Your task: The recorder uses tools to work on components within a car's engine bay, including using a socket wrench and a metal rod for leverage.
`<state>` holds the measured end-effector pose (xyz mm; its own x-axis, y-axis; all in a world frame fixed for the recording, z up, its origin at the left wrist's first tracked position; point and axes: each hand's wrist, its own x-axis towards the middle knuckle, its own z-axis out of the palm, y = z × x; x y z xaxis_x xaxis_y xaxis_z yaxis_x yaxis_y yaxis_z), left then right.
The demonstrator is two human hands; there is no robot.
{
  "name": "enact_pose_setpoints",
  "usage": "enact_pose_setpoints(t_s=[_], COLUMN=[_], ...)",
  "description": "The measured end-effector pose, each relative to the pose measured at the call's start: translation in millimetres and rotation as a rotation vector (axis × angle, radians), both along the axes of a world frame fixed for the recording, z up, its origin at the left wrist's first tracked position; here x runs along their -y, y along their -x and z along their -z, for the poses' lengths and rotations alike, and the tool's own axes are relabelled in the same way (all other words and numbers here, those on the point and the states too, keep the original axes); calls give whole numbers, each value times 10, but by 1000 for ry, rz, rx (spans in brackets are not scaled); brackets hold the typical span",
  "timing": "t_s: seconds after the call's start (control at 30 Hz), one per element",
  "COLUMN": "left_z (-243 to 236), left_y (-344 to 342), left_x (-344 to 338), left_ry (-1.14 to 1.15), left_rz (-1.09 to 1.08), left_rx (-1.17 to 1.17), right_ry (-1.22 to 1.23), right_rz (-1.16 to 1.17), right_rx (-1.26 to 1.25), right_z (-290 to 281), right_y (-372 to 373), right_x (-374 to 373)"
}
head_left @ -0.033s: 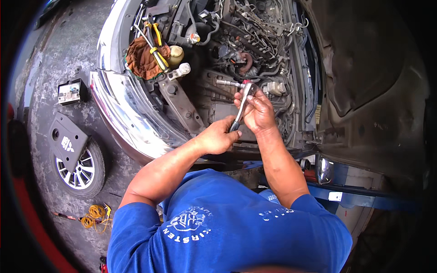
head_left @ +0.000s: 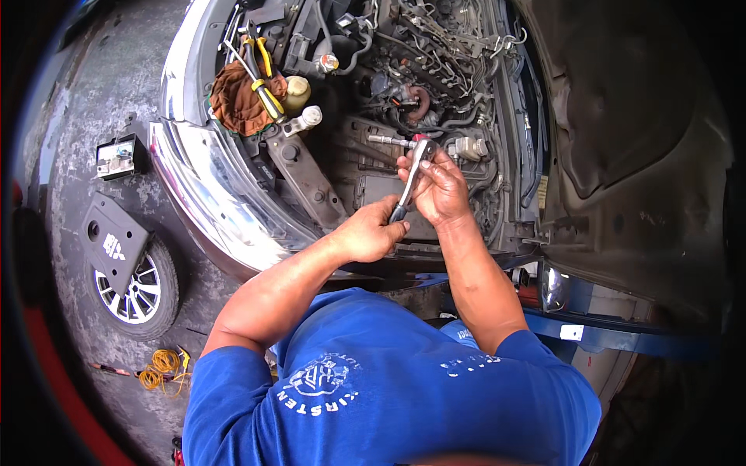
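Over the engine bay, I have a ratchet wrench (head_left: pixel 415 172) in both hands. My left hand (head_left: pixel 371 231) is closed round its dark grip. My right hand (head_left: pixel 441 190) is closed about the upper part near the ratchet head, with its palm turned up. From the head, beside a red part, a silver extension with a socket (head_left: pixel 388 140) points left. Its free end appears apart from the engine parts. Some of the right fingers are hidden behind the tool.
A brown rag (head_left: pixel 241 101) lies on the car's front left edge with a yellow-black screwdriver (head_left: pixel 268 99) and yellow-handled pliers (head_left: pixel 264 56) on it. The raised hood (head_left: pixel 622 116) stands at right. On the floor are a wheel (head_left: pixel 159 299), a grey cover (head_left: pixel 115 242) and a black box (head_left: pixel 138 155).
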<state>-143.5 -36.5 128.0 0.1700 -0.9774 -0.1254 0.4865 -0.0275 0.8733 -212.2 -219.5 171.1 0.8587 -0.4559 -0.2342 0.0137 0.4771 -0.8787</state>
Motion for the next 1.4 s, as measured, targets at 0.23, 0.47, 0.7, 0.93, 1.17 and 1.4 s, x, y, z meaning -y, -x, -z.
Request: enact_pose_setpoints(t_s=[0.23, 0.47, 0.7, 0.93, 1.17, 1.4], left_z=[-94, -134, 1058, 1611, 1550, 1645], left_y=[-469, -753, -2322, -2702, -2757, -2828], left_x=[148, 599, 136, 79, 112, 77], left_ry=[-130, -101, -933, -1437, -1545, -1579], left_rz=[119, 84, -1069, -908, -796, -778], left_rx=[488, 486, 1426, 1287, 1248, 1268], right_ry=[681, 1856, 1576, 1622, 1572, 1369], right_rz=[-298, -591, -216, -242, -289, -335], right_rx=[-265, -506, -947, -1077, -1079, -1037], right_z=[-3, -49, 2, 719, 1131, 1222], right_y=[126, -389, -658, -974, -1281, -1304], right_x=[587, 1078, 2727, 3896, 4119, 4444])
